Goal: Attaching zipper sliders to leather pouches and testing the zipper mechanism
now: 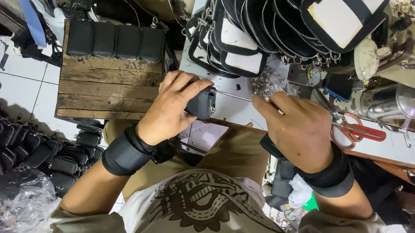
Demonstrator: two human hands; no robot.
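Left hand (pixel 168 110) grips a small black pouch (pixel 202 103) beside the scissors (pixel 355 131); right hand (pixel 298 127) pinches a thin metal rod (pixel 233 96) at the pouch.

The light is even and fairly bright, falling from overhead, with no hard glare on the white tabletop (pixel 227 106), which serves as the brightest flat area. Around it the black pouches swallow detail into near-solid dark patches. To its right, the metal parts of the sewing machine (pixel 396 102) carry small bright highlights. Left of the tabletop, soft shadows lie on the tiled floor (pixel 20 95) beside the piled goods. The wide lens bends straight lines (most visibly at the frame's corners), and the shirt nearest the camera is slightly soft.
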